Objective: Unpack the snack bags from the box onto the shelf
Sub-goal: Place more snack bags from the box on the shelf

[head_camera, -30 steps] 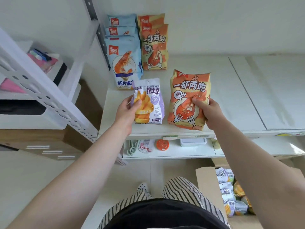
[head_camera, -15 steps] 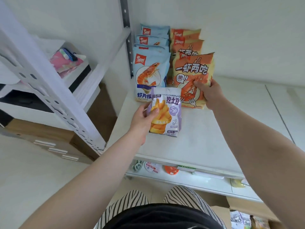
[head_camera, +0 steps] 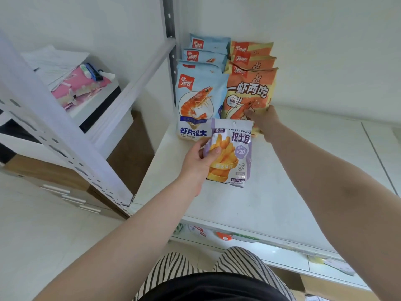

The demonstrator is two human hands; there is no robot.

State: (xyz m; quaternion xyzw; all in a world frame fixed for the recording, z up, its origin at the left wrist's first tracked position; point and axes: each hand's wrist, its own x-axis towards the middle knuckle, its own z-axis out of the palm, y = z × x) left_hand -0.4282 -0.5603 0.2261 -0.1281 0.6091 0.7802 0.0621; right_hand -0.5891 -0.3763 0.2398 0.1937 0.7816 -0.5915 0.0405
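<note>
My left hand [head_camera: 198,160] grips a small purple potato-stick bag [head_camera: 233,154] by its left edge, just above the white shelf [head_camera: 282,187]. My right hand [head_camera: 263,120] pinches the lower right of an orange shrimp snack bag [head_camera: 247,94], which stands at the front of a row of orange bags against the back wall. To its left stands a row of blue shrimp-cracker bags [head_camera: 198,103]. The box shows only as a brown corner [head_camera: 314,283] at the lower right.
A grey shelf upright [head_camera: 170,40] rises behind the blue bags, and a white perforated post [head_camera: 54,127] slants across the left. A lower shelf [head_camera: 238,237] holds small items. A cabinet with pink and white papers [head_camera: 73,83] stands left. My striped trousers [head_camera: 217,263] fill the bottom.
My right hand carried the orange bag from the shelf's front to the front of the orange row at the back. My left hand moved the purple bag slightly forward with it.
</note>
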